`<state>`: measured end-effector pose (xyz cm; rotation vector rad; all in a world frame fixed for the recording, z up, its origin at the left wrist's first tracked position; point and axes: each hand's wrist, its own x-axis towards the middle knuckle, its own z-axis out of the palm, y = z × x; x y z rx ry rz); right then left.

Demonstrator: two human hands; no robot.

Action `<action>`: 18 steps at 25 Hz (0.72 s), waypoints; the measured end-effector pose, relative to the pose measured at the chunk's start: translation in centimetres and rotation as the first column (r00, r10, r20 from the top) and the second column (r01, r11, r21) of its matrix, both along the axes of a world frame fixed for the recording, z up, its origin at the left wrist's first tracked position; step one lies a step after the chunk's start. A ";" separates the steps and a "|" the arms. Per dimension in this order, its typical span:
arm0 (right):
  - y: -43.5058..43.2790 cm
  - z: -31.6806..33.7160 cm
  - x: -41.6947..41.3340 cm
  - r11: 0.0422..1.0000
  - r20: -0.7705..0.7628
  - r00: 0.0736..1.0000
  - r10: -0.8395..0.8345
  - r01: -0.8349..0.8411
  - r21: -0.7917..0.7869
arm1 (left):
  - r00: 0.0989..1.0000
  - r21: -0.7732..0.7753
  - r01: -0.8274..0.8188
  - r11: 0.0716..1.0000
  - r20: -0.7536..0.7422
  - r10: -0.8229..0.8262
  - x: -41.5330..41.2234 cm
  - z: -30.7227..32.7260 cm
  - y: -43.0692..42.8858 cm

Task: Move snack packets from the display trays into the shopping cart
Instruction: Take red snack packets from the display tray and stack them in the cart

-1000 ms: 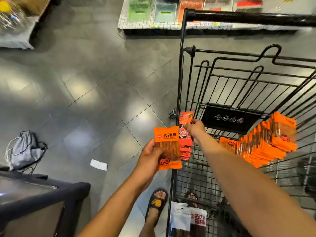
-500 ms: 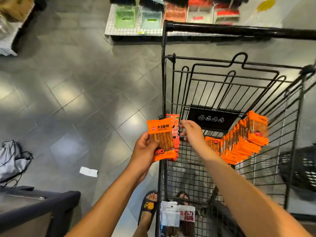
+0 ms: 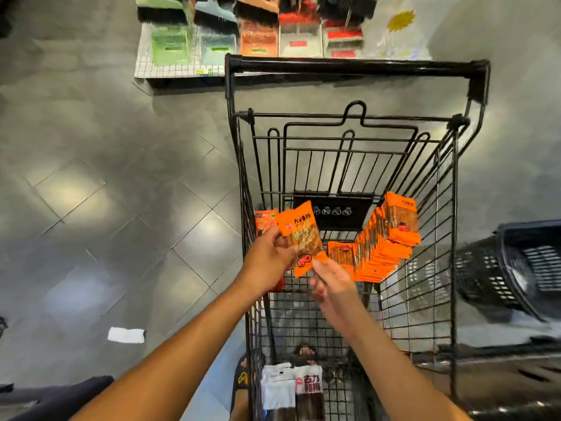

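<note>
My left hand grips an orange snack packet by its left edge, just above the left wall of the black wire shopping cart. My right hand is inside the cart below the packet. Its thumb touches the packet's lower corner and its fingers are loosely spread. A long row of matching orange packets leans against the cart's right side. A few red packets stand behind my left hand at the left wall. White and dark packets lie at the cart's near end.
A low display shelf with green, orange and red goods stands beyond the cart. A black plastic basket sits to the right. On the grey tiled floor lies a white paper scrap. My sandalled foot is beside the cart.
My left hand carried the orange packet rightward over the cart's left wall. My right hand left the red packets and drew back under the orange packet. The view swung left.
</note>
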<state>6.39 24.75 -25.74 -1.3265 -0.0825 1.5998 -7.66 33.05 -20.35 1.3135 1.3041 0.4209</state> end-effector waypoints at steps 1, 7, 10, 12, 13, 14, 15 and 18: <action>-0.3 -0.7 0.5 0.999 -0.016 1.000 -0.022 0.022 -0.038 | 0.978 0.137 0.149 0.979 -0.166 -0.125 -0.3 -0.6 0.1; -1.0 -9.4 5.1 0.907 0.037 0.972 -0.233 0.231 -0.353 | 0.614 0.516 0.600 0.611 -0.787 0.061 -3.5 -4.9 3.8; -0.3 -14.6 6.7 0.830 0.076 0.954 -0.289 0.289 -0.476 | 0.603 0.511 0.616 0.599 -0.796 0.059 -4.1 -6.9 4.0; 0.7 -17.7 7.2 0.778 0.090 0.940 -0.329 0.323 -0.538 | 0.633 0.545 0.599 0.586 -0.771 0.070 -4.1 -7.6 4.0; 1.2 -19.2 7.3 0.751 0.092 0.930 -0.357 0.344 -0.564 | 0.645 0.562 0.593 0.576 -0.760 0.078 -4.1 -7.8 4.0; 1.6 -20.3 7.3 0.732 0.092 0.923 -0.373 0.354 -0.582 | 0.654 0.578 0.589 0.565 -0.751 0.086 -4.2 -7.8 4.1; 2.1 -21.2 7.4 0.710 0.087 0.905 -0.417 0.384 -0.591 | 0.663 0.589 0.584 0.558 -0.743 0.090 -4.2 -8.0 4.2; 3.0 -22.1 7.2 0.657 0.051 0.829 -0.557 0.477 -0.584 | 0.695 0.606 0.559 0.565 -0.715 0.079 -4.2 -8.4 4.3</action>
